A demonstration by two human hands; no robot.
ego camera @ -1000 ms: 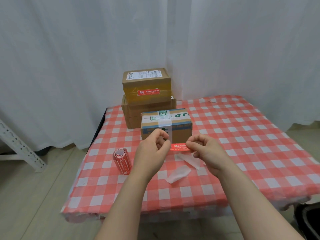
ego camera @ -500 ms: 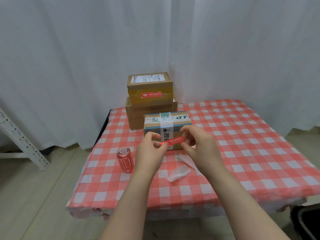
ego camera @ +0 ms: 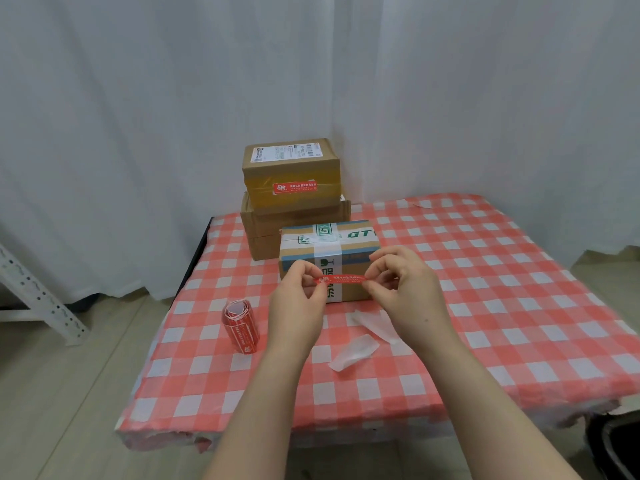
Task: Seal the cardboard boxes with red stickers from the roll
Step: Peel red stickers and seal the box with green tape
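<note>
One box (ego camera: 291, 171), the top of the stack behind the front box (ego camera: 329, 258), already carries a red seal. Both hands, left (ego camera: 299, 299) and right (ego camera: 405, 289), pinch the ends of a sticker (ego camera: 341, 279) before the front box, not yet pressed on. The roll (ego camera: 240, 325) lies left of that box.

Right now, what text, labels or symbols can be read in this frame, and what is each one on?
"GT": green letters on top of the front box, cut off at its right edge.
Glass symbol: on the white tape across that box; characters below are blocked by the hands.
Red sticker held between left hand and right hand: white print, too small.
Top stacked box: shipping label and red sticker, unreadable.
Sticker roll: print blurred.
</note>
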